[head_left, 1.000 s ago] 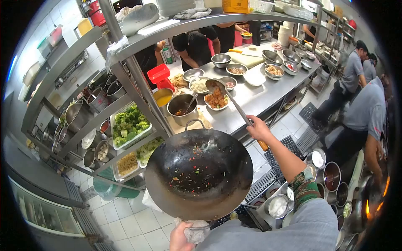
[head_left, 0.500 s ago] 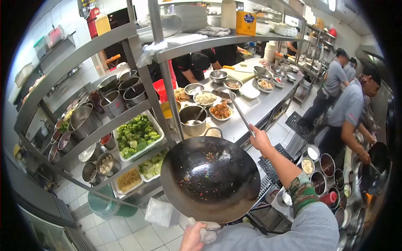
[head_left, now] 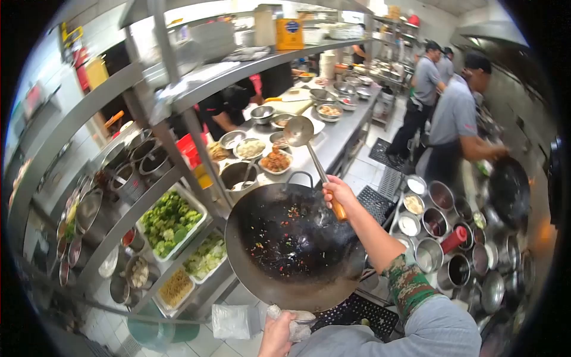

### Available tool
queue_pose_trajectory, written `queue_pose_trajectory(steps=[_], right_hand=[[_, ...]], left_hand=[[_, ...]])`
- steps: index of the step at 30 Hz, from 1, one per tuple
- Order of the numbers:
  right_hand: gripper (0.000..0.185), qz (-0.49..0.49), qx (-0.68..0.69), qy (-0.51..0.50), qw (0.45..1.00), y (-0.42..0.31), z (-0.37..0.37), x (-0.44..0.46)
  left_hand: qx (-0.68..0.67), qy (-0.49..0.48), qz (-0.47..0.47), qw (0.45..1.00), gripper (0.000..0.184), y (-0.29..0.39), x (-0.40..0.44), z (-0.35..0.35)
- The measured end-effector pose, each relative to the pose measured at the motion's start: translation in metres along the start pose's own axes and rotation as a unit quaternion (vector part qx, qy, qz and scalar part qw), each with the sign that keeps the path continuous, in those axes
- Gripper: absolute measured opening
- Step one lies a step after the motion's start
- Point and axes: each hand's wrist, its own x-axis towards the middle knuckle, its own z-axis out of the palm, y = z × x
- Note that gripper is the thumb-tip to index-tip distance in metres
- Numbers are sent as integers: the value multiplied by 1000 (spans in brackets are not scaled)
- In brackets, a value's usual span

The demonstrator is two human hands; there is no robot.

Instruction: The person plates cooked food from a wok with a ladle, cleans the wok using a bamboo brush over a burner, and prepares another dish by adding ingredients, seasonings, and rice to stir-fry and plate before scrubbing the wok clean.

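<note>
A large dark wok (head_left: 248,217) is tilted up in front of me, with small coloured food scraps stuck inside it. At its near edge my left hand (head_left: 277,335) is closed around a crumpled cloth (head_left: 297,326) over the wok's handle, which the cloth mostly hides. Closed on a long ladle (head_left: 298,131) by its wooden-ended handle, my right hand (head_left: 339,194) is above the wok's right side. The ladle's round bowl is raised over the far rim, beside a bowl of browned food pieces (head_left: 276,160).
On the left, a metal rack holds broccoli (head_left: 171,225), chopped cabbage (head_left: 206,258) and noodles (head_left: 176,288). Bowls and a pot (head_left: 239,177) line the steel counter (head_left: 315,160). Sauce containers (head_left: 441,195) are to my right. A co-worker (head_left: 455,119) handles another wok (head_left: 509,189).
My view has swung to the right. The ladle has turned so its round bowl faces me, and my right hand has moved left, over the wok.
</note>
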Motion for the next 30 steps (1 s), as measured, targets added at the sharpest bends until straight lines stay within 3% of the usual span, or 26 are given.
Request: queue_pose_trajectory(steps=[3, 5, 7, 12, 15, 18, 22, 25, 30], right_hand=[[31, 52, 309, -81, 946, -27, -69, -57], [33, 6, 319, -81, 944, -43, -119, -127], [38, -47, 347, -70, 934, -53, -164, -210], [43, -232, 284, 159, 917, -85, -238, -432], [44, -295, 203, 330, 873, -98, -274, -552], [43, -304, 122, 497, 804, -103, -226, -557], [43, -229, 61, 670, 704, -156, -348, -693], [39, -216, 67, 712, 665, -163, -397, -730], [46, -220, 66, 707, 669, -172, -524, -787]], left_hand=[[68, -51, -1, 996, 36, -5, 5, 43], [118, -113, -1, 987, 37, -12, 11, 78], [171, -172, 60, 968, 42, -27, 15, 114], [265, -349, -24, 899, 46, -89, 20, 210], [306, -435, -92, 842, 43, -156, -15, 287], [355, -454, -355, 736, 28, -145, 26, 337], [394, -466, -508, 607, 28, -327, -71, 456], [372, -500, -604, 497, 25, -413, -95, 478], [424, -503, -591, 466, 18, -530, -156, 503]])
